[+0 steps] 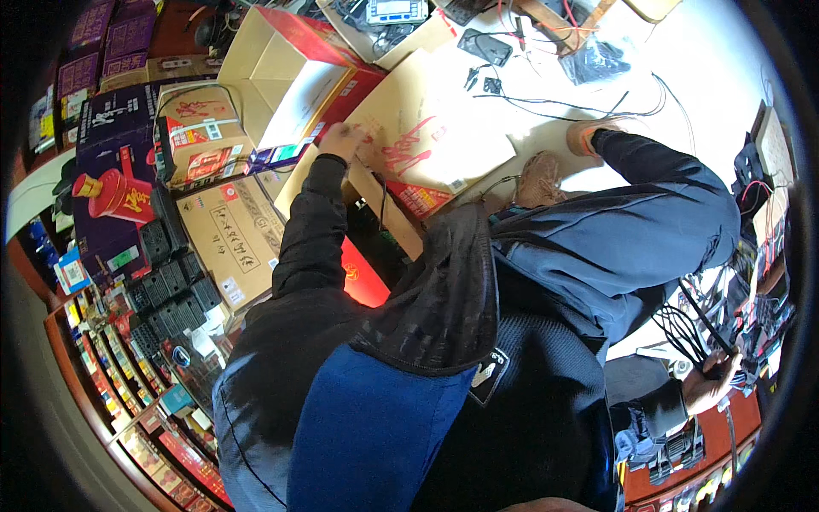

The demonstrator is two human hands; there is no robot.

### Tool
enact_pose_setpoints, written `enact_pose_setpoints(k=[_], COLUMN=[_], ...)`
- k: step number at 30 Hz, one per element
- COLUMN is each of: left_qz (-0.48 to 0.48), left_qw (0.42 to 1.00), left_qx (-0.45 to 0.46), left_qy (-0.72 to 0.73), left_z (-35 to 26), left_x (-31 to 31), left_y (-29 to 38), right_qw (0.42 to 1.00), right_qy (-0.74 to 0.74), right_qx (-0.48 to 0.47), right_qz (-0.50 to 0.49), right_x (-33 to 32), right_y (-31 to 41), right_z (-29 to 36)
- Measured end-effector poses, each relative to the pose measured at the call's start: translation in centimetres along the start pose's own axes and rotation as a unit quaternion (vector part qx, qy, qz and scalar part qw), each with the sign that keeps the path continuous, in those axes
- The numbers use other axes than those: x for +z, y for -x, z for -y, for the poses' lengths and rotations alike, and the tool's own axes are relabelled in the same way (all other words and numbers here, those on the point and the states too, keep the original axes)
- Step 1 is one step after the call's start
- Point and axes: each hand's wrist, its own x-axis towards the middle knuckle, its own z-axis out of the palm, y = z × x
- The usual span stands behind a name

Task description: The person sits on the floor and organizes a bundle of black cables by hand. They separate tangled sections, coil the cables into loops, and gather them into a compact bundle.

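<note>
At the upper left, my left hand (342,141), in a black sleeve, has its fingers curled at the edge of a large cardboard flap (384,115) with red printing. Below the flap is an open carton (387,211) with dark contents and a black cable; its inside is partly hidden by the flap and my jacket. Far out at the lower right, my right hand (710,384) is closed around a bundle of black cables (681,333), whose loops hang out towards the floor. My jacket and bent leg fill the middle.
Behind the flap stands an open red and white carton (307,83). To the left are a closed brown carton (230,237), stacked black adapters (169,288) and a glass display case (128,384). Loose cables (563,115) and a black device (484,47) lie on the bright floor near my brown shoe (540,182).
</note>
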Motion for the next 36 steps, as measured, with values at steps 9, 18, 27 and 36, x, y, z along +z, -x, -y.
enact_pose_setpoints(k=[9,18,27,36], left_qz=[0.357,0.316,0.114,-0.055], left_qw=[0.839,0.834,0.861,0.580], left_qx=[0.084,-0.328,-0.086,-0.129], left_qy=[-0.402,0.310,0.489,0.802], left_z=[4.3,16.8,8.4,9.1], left_x=[10.3,7.1,17.8,19.2], left_y=[13.3,16.7,7.2,7.6], right_qw=[1.000,0.998,0.998,0.994], right_qy=[0.019,0.051,0.043,0.031], right_qx=[-0.020,-0.026,-0.045,-0.068], right_qz=[0.009,0.008,0.022,0.074], right_x=[1.3,2.2,4.2,2.8], right_y=[-0.9,-1.6,-0.1,1.1], right_z=[-0.2,0.0,1.3,1.1])
